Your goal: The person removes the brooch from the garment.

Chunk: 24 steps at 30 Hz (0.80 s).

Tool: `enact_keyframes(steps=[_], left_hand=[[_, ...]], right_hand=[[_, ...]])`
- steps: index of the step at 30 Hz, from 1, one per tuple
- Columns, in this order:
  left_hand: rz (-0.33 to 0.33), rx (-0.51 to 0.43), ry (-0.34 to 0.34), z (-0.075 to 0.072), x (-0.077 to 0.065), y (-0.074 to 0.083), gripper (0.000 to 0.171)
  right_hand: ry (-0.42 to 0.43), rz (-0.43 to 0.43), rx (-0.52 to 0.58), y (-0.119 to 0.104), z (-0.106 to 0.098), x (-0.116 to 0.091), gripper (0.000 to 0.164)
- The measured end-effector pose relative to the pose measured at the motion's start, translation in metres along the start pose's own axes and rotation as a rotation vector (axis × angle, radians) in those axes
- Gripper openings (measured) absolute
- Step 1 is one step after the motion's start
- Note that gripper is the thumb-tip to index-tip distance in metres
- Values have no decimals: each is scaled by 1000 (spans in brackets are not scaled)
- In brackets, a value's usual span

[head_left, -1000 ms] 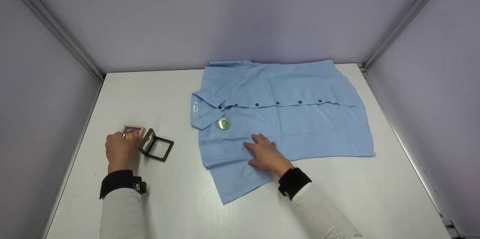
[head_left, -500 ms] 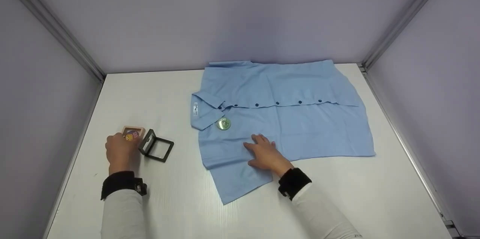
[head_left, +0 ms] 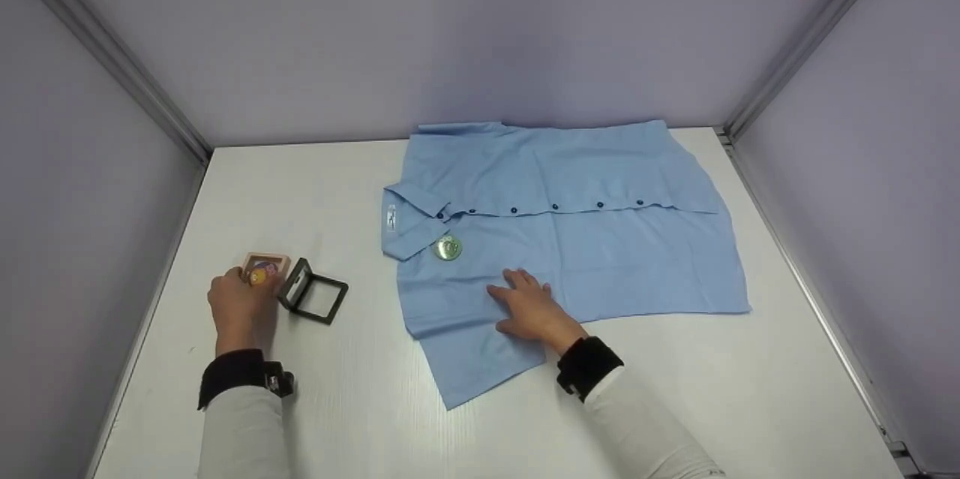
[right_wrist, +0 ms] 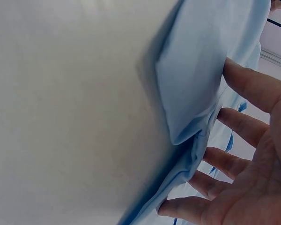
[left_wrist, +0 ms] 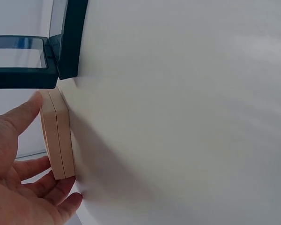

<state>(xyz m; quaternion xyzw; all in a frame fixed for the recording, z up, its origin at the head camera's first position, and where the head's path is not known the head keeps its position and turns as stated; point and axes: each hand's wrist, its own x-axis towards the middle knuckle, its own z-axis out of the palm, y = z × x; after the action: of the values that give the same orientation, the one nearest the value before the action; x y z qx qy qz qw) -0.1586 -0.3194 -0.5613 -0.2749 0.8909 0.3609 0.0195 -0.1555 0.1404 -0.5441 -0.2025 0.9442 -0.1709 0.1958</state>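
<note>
At the left of the table, my left hand [head_left: 238, 306] holds a small light wood-coloured box [head_left: 282, 263] by its edges. A round, colourful badge [head_left: 260, 273] shows inside its recess. In the left wrist view, thumb and fingers press opposite sides of the same box [left_wrist: 57, 136], whose side has a seam between two layers. Beside it a black display frame [head_left: 330, 314] stands unfolded on its hinge. My right hand [head_left: 534, 314] rests with spread fingers on a light blue shirt [head_left: 630, 261], near its sleeve. A round green badge [head_left: 448, 247] lies just below the shirt's collar.
The shirt lies flat across the middle and right of the white table [head_left: 360, 404], its dark buttons in a row. Pale panels [head_left: 480, 36] enclose the back and both sides, with metal rails at the corners.
My left hand and wrist have shifted very slightly, and a little more of the badge in the wooden box shows. The right hand, shirt and black frame have stayed in place.
</note>
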Motion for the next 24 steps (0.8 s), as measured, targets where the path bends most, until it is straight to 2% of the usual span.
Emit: enact_keyframes(steps=[6,9,11,14,17,20,24], left_hand=[[-27,-96,-25,-3,-1,-1,77],[-28,-104,2,-5,-4,1,78],[-26,-99,50,-8,-8,5,78],[-24,-111,184,-13,-19,18,73],[31,-158,381,-17,-32,35,63],[177,-191,570,-19,-44,52,52],[407,-200,757,-19,-60,75,41]], right_hand=[[-2,-9,8,1,0,-1,61],[2,-16,15,1,1,-1,60],[2,-15,19,1,1,0,60],[2,-12,21,2,2,0,60],[-1,-9,20,1,2,0,60],[-6,-6,15,1,2,0,60],[-8,-8,8,0,2,0,60]])
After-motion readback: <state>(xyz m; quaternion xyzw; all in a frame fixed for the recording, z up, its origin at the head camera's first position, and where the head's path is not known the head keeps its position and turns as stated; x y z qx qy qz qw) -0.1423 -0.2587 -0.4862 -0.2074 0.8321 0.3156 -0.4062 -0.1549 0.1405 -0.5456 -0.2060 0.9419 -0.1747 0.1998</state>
